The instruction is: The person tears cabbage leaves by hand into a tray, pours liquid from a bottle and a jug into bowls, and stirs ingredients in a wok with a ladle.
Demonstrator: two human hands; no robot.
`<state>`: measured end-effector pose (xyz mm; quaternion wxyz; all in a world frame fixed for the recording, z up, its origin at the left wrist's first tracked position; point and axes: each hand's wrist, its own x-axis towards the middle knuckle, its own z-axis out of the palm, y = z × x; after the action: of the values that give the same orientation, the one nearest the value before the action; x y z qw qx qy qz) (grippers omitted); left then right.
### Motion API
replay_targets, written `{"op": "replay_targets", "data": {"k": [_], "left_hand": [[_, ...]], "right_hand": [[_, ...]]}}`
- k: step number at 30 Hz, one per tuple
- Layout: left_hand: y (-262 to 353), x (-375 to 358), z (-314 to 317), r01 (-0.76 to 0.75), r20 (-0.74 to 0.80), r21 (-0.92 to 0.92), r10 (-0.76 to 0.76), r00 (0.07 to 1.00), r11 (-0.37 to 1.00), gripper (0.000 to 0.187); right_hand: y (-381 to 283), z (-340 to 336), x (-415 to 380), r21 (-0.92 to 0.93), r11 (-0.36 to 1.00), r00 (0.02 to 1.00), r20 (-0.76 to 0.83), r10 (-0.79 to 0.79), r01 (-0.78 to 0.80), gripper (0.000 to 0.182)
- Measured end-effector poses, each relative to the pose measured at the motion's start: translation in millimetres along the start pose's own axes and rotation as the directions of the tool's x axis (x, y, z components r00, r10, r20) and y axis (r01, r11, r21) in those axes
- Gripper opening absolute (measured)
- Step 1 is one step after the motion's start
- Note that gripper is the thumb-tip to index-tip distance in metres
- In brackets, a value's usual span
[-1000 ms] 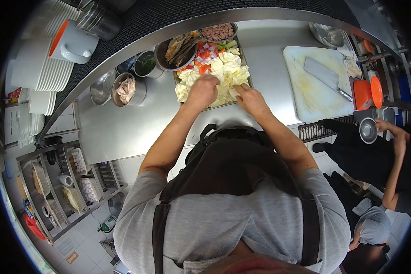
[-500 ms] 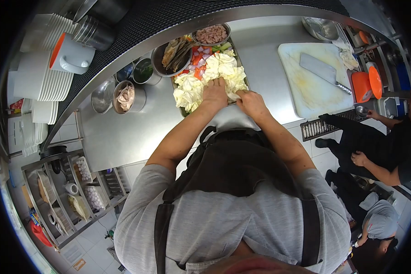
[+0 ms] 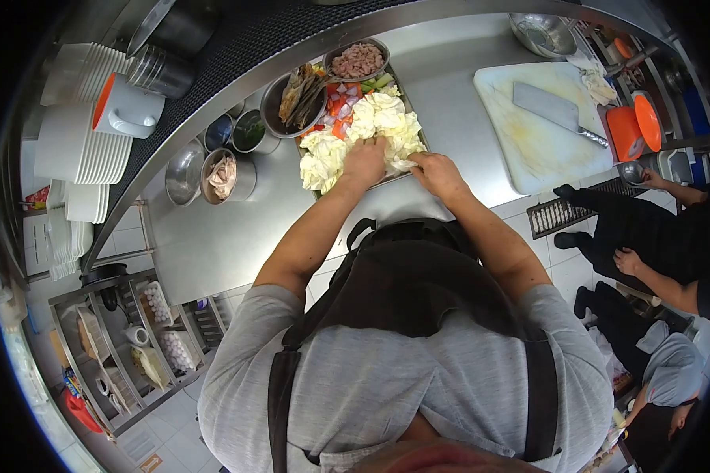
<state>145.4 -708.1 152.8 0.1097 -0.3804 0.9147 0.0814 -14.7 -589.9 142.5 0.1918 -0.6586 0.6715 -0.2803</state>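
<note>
My fingers (image 3: 386, 154) on left hand (image 3: 364, 162) curled down into the cabbage pieces (image 3: 371, 126), gripping a bunch; right hand (image 3: 438, 173) pinching a leaf at the pile's near edge. Cabbage sits in the metal tray (image 3: 415, 120) on the bench (image 3: 237, 229), w/ chopped red & green veg behind it. Cleaver (image 3: 551, 110) on white cutting board (image 3: 528, 150), well apart to my right
</note>
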Motion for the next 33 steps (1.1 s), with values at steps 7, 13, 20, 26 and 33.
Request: {"op": "replay_targets", "data": {"k": [7, 13, 20, 26, 33], "left_hand": [[-38.2, -11.4, -36.7, 0.058, -0.068, -0.504, -0.107, 0.992, 0.862, 0.058], [-43.3, -24.5, -66.6, 0.161, 0.086, -0.893, -0.192, 0.978, 0.420, 0.043], [-54.2, -21.1, -54.2, 0.245, 0.197, -0.949, -0.231, 0.953, 0.198, 0.042], [-51.1, -37.0, -64.9, 0.056, -0.004, -0.719, -0.086, 0.996, 0.693, 0.051], [-18.8, -49.9, -94.9, -0.307, -0.266, -0.730, 0.160, 0.951, 0.611, 0.044]], "right_hand": [[-10.9, -18.7, 0.2, 0.217, 0.975, 0.996, -0.066, 0.057, -0.041, 0.020], [-23.3, -26.1, 11.1, 0.275, 0.958, 0.992, -0.067, 0.106, -0.084, 0.020], [-20.8, -28.5, 17.2, 0.267, 0.958, 0.992, -0.049, 0.119, -0.102, 0.019], [-13.4, -21.0, 22.2, 0.387, 0.906, 0.981, -0.018, 0.191, -0.169, 0.019], [-50.7, -42.5, 34.9, 0.600, 0.771, 0.976, 0.104, 0.191, -0.214, 0.022]]}}
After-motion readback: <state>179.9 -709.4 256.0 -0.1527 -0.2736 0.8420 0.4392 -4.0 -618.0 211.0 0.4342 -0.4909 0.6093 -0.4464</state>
